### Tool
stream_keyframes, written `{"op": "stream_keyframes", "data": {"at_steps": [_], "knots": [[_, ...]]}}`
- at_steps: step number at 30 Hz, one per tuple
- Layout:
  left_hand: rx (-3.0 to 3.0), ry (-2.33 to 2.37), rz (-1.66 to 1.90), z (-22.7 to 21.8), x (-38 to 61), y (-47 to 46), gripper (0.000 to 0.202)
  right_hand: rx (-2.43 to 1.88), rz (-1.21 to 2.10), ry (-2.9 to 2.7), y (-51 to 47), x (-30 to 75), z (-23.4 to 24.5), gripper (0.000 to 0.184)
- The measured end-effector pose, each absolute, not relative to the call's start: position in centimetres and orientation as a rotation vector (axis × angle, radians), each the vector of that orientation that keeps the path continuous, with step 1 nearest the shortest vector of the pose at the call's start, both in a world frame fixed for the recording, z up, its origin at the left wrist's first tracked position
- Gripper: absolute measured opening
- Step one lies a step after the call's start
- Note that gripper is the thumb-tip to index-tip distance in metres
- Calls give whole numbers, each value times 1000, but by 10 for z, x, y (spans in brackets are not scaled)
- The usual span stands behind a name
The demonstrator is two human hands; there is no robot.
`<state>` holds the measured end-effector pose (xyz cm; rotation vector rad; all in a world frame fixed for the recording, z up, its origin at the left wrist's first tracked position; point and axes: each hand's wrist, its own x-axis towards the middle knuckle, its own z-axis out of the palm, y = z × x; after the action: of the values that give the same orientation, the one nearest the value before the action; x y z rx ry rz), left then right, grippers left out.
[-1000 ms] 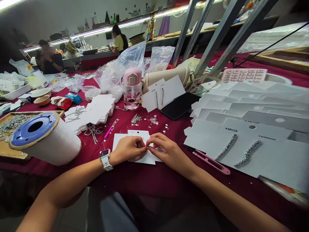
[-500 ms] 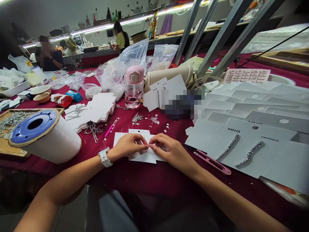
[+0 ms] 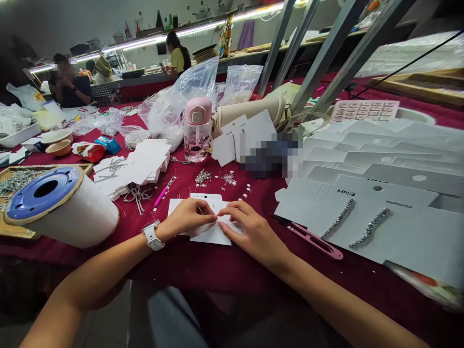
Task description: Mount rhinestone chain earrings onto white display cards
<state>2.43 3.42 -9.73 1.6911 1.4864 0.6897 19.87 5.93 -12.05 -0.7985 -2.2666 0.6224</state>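
My left hand [image 3: 190,216] is over a white earring card [image 3: 212,237] lying on the table, thumb and forefinger pinched together. Whatever is in that pinch is too small to make out. My right hand [image 3: 250,224] meets it from the right; its forefinger tip touches the left fingertips, while its thumb is a little apart, low over the card. A small post sticks up from the card just beyond the fingers. Right of my hands lie pink-handled tweezers [image 3: 319,240] and a printed card [image 3: 384,193] bearing two silver rhinestone chain earrings.
A large white thread spool [image 3: 87,212] stands at left. Beyond are stacked cards [image 3: 150,159], a magenta pen-like tool [image 3: 164,192], loose white discs and a pink-lidded bottle [image 3: 197,128]. Overlapping cards [image 3: 362,140] fill the right. Two people sit farther back.
My right thumb and forefinger, close together before, have parted slightly. The left pinch stays closed. The whole view has shifted a little.
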Motion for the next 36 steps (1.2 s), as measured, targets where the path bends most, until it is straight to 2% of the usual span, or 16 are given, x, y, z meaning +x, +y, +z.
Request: {"op": "stream_keyframes", "data": {"at_steps": [8,30,36], "knots": [[1716,1459,704,-99,23,35,17,-861,592,-2271,53,195,-119,12],[1764,1459,638,-99,24,35,23,-1094,1044,-2177,61,191,-116,16],[1779,1462,633,-98,24,35,24,-1038,1067,-2183,63,190,-119,9]]}}
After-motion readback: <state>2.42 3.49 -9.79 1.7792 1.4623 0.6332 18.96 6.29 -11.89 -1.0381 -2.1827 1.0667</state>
